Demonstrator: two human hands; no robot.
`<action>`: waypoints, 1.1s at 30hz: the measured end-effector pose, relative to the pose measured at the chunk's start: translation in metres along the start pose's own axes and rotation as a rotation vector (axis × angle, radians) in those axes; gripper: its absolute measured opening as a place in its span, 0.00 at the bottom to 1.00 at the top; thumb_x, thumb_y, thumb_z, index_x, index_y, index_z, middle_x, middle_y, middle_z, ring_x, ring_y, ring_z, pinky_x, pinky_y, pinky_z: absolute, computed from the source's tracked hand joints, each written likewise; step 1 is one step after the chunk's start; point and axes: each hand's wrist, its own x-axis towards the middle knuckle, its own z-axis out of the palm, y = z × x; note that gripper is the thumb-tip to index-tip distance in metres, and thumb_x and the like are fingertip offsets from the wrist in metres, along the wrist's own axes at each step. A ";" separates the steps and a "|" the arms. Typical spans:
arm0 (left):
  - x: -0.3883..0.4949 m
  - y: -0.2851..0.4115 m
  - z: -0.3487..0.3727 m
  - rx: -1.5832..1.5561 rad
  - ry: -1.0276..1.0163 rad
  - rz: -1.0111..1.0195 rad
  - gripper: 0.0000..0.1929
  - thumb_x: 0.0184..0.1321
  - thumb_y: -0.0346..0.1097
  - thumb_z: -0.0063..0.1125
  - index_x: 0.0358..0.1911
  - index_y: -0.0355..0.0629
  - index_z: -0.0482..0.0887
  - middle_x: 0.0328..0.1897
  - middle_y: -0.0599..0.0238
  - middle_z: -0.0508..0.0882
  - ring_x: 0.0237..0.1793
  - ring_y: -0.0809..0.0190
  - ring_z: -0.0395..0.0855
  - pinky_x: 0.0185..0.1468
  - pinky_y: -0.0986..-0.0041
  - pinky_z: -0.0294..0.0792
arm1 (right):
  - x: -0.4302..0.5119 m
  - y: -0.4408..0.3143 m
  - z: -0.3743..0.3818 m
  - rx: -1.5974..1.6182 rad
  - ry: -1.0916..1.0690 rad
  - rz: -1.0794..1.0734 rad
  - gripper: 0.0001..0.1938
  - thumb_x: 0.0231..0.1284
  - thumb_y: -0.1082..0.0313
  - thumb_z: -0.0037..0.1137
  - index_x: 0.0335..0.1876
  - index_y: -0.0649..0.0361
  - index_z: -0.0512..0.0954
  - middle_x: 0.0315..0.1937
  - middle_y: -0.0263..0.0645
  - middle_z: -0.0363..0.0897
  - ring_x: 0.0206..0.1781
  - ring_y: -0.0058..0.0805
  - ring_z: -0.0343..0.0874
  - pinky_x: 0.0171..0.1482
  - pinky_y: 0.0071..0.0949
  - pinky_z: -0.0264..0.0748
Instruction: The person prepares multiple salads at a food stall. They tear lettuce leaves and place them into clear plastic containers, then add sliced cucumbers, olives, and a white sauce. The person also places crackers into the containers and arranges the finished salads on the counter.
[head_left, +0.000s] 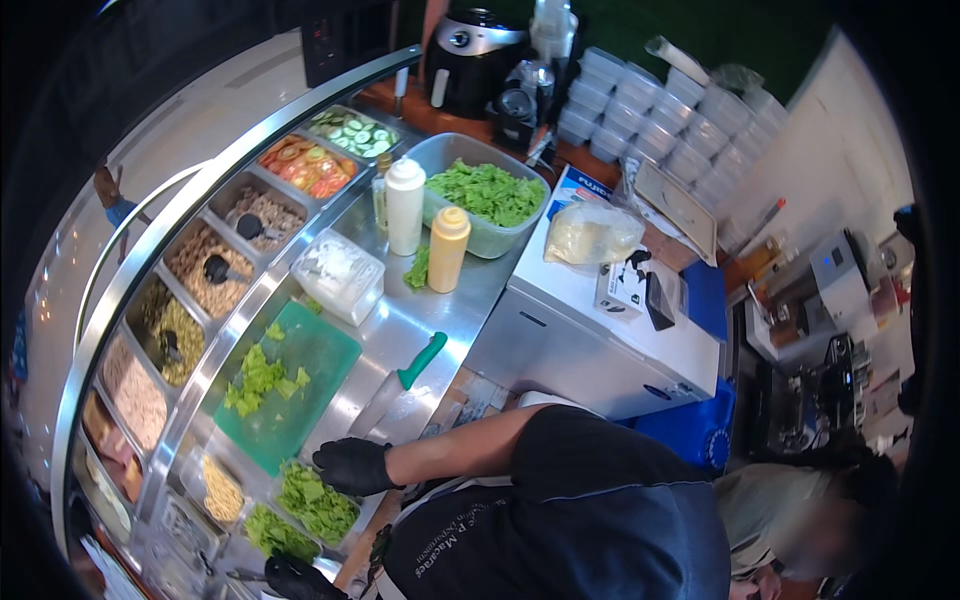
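My right hand (354, 465), in a black glove, is above the counter at the edge of a heap of chopped lettuce (319, 504). Its fingers are curled, and their undersides are hidden. At the bottom edge, my left hand (298, 576), also gloved, is partly cut off beside a second lettuce heap (277, 534). A slim metal utensil (246, 575) lies by its fingers; whether it is gripped is unclear. Cut lettuce pieces (259, 379) lie on a green cutting board (289, 382). Between the board and the counter edge rests a green-handled knife (421, 361).
Food pans (217, 266) line the glass-fronted counter. Two squeeze bottles (406, 210) stand near a tub (487, 244) of lettuce and a white-filled container (337, 274). A white chest freezer (600, 345) adjoins the counter. Stacked plastic containers (660, 120) stand behind. Another person (787, 517) is at lower right.
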 end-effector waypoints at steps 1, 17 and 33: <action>0.006 0.009 -0.001 -0.049 0.040 0.166 0.11 0.63 0.39 0.62 0.36 0.36 0.85 0.34 0.49 0.83 0.34 0.46 0.81 0.41 0.54 0.75 | -0.004 0.007 -0.009 -0.022 -0.021 0.002 0.12 0.48 0.61 0.61 0.31 0.63 0.80 0.42 0.50 0.76 0.47 0.48 0.78 0.46 0.45 0.77; 0.099 0.193 0.048 -0.260 -0.079 -0.102 0.11 0.57 0.20 0.56 0.44 0.34 0.83 0.46 0.52 0.85 0.50 0.53 0.83 0.54 0.65 0.73 | -0.060 0.252 -0.548 -0.273 0.689 0.520 0.06 0.60 0.68 0.56 0.38 0.59 0.83 0.35 0.44 0.84 0.34 0.34 0.83 0.37 0.31 0.77; 0.150 0.371 0.071 0.117 -0.139 -0.108 0.15 0.53 0.19 0.55 0.45 0.41 0.83 0.38 0.55 0.84 0.39 0.49 0.81 0.42 0.60 0.72 | 0.151 0.640 -0.419 -0.639 -0.184 0.519 0.19 0.71 0.63 0.38 0.64 0.46 0.73 0.61 0.44 0.74 0.63 0.39 0.75 0.64 0.37 0.71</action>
